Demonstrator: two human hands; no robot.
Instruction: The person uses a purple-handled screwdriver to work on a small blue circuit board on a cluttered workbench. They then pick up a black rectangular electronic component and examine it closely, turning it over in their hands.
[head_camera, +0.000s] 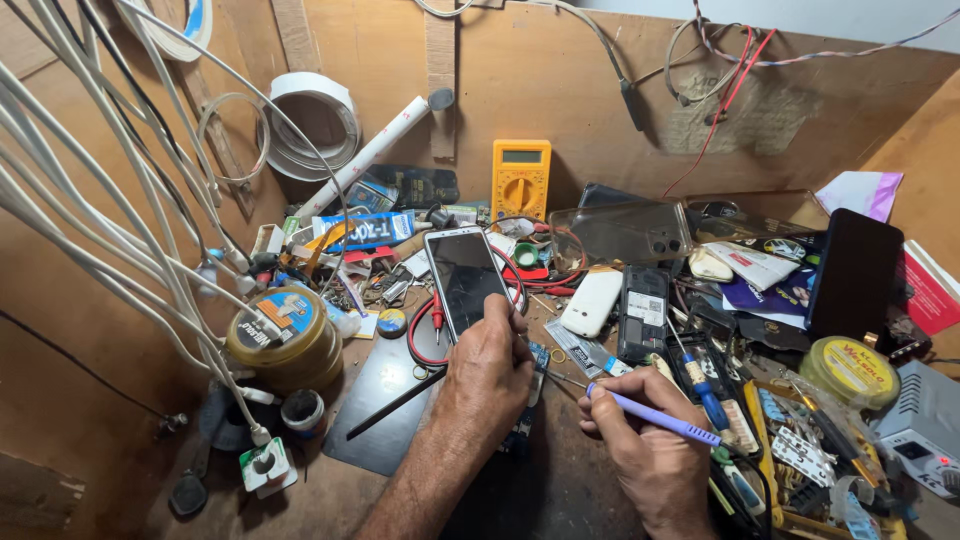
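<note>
My left hand (487, 372) rests fingers-down on the lower end of a smartphone (464, 277) with a dark screen, which lies tilted near the middle of the bench. My right hand (645, 450) grips a thin purple-handled screwdriver (655, 417) like a pen. Its metal tip points left toward a small circuit board (539, 358) just beside my left hand. A dark work mat (375, 400) lies under and left of the left hand.
A yellow multimeter (520, 178) leans on the back wall. Red and black probe leads (425, 335) curl beside the phone. A round tin (283, 333) sits left, white cables (120, 230) hang over it. Phone parts, a clear case (625, 232), a blue screwdriver (705, 392) and a yellow tin (850, 371) crowd the right.
</note>
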